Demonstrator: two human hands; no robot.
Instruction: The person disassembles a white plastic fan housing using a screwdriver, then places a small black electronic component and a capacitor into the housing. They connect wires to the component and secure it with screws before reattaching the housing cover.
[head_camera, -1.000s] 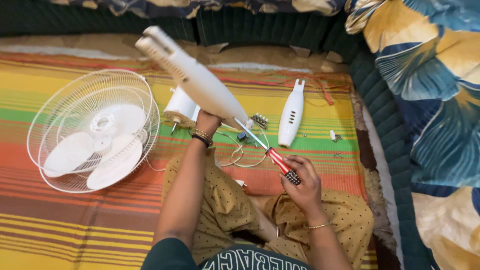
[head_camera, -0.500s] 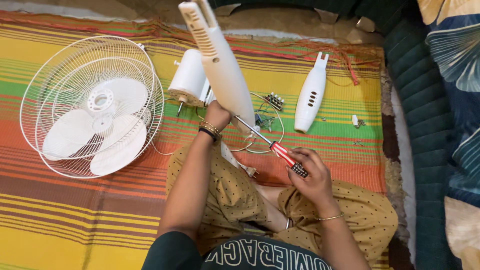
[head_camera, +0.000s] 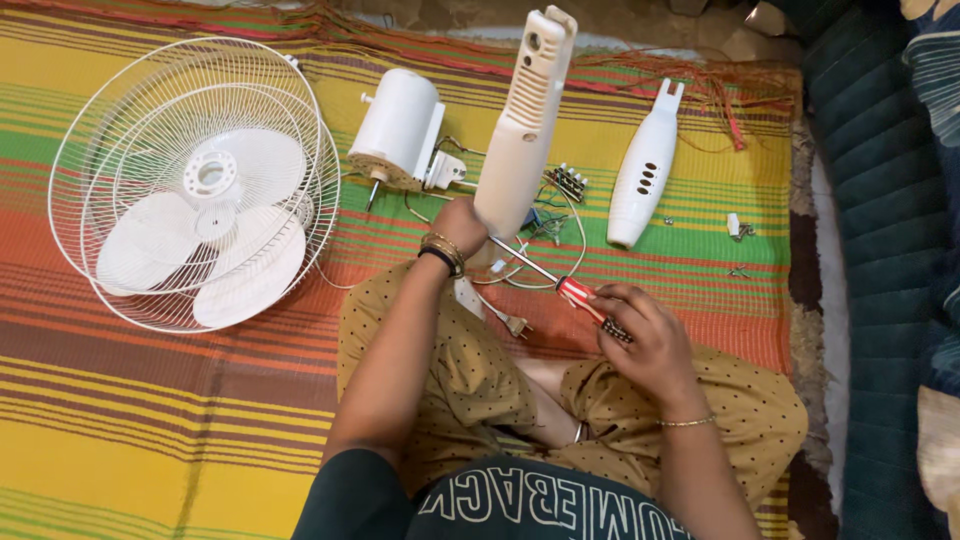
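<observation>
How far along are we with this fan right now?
Done: the white wire fan cage with blades, white motor housing and white slotted cover half lie apart on the striped mat. In hand: left hand holds the white plastic stand shell; right hand drives a red-handled screwdriver into it. Left: loose screws, dangling wiring.

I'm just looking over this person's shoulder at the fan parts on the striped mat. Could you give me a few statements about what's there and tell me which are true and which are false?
1. The right hand grips a red-handled screwdriver. True.
2. The left hand holds the fan blades. False: it holds a long white housing piece; the blades lie inside the wire cage on the mat.
3. The screwdriver's tip points at the base of that housing piece. True.
4. The white motor unit rests in the person's lap. False: it lies on the striped mat, beside the cage.
5. A second white housing piece lies on the mat, untouched. True.
</observation>
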